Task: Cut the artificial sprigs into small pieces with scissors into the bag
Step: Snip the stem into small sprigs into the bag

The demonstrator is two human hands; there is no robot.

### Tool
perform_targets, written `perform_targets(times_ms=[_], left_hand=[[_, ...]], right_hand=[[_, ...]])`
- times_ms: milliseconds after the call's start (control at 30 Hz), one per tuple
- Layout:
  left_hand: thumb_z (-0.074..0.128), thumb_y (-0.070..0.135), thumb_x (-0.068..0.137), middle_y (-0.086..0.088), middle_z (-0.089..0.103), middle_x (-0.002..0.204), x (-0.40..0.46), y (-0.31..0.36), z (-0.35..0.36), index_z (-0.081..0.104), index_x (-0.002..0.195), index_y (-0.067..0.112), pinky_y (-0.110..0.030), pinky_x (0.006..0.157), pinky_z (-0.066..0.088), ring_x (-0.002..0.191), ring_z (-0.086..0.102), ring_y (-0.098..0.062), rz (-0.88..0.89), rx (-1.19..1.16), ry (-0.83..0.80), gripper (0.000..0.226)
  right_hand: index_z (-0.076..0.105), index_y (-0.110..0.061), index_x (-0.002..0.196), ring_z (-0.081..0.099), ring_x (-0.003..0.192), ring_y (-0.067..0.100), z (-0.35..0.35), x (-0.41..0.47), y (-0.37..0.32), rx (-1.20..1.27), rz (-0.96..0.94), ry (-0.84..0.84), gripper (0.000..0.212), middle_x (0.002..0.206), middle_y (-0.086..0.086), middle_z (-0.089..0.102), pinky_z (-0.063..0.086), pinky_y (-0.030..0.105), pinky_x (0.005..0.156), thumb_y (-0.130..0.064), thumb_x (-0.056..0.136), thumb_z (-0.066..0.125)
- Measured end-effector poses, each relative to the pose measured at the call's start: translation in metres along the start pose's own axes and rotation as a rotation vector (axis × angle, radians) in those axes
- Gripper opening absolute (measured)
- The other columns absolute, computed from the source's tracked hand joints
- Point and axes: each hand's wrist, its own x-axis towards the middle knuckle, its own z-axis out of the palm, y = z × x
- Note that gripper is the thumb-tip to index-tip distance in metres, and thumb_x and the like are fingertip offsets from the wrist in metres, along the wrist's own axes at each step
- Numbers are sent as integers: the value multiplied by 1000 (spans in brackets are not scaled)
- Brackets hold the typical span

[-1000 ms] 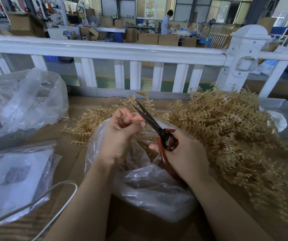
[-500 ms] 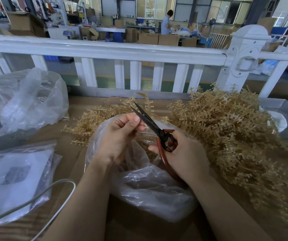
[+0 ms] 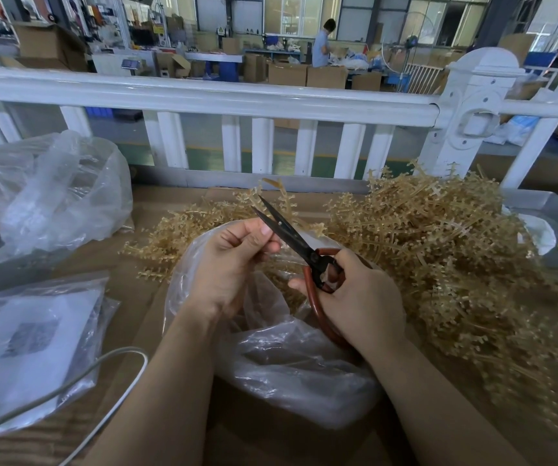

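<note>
No writing is reading clearly. The right hand (image 3: 358, 297) is gripping the scissors (image 3: 299, 245), blades parted, over the bag (image 3: 291, 364) mid-tabletop. The left hand (image 3: 230, 264) is pinching something unclear. Sprigs (image 3: 439, 250) are lying along the far edge by a white fence (image 3: 203, 95); a warehouse is showing beyond.

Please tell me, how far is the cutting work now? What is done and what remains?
Done: some tan pieces seem to lie inside the clear bag, though the plastic blurs them. In hand: the right hand holds the scissors with blades slightly parted over the bag, and the left hand pinches something small at the blades. Left: a big pile of sprigs is uncut, so most work remains.
</note>
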Motion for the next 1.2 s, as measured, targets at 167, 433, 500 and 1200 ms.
perform_targets(times_ms=[167,433,500,1200], left_hand=[[65,18,83,-1,68,72,0,1,2,75,76,15,-20,73,52,69,61,-8,9,-9,12,13],[66,17,82,2,67,72,-1,2,2,74,76,18,-17,68,49,69,59,-8,22,7,9,10],[66,17,83,2,65,72,-1,1,2,74,74,21,-18,69,48,70,57,-9,33,34,-8,13],[68,18,82,0,67,73,-2,2,-1,78,79,18,-16,67,48,70,59,-8,87,181,33,10]], right_hand=[[59,-26,87,48,55,-4,1,1,4,26,-8,-22,67,62,-18,53,28,7,56,-91,71,48],[49,-34,92,49,62,-5,2,2,3,32,20,-61,65,69,-22,54,39,18,55,-94,68,46],[42,-38,94,52,66,0,3,3,4,4,36,-69,67,76,-21,57,43,23,56,-98,66,40],[43,-36,85,47,61,1,2,1,2,-85,-5,7,60,73,-21,56,21,11,47,-93,69,45]])
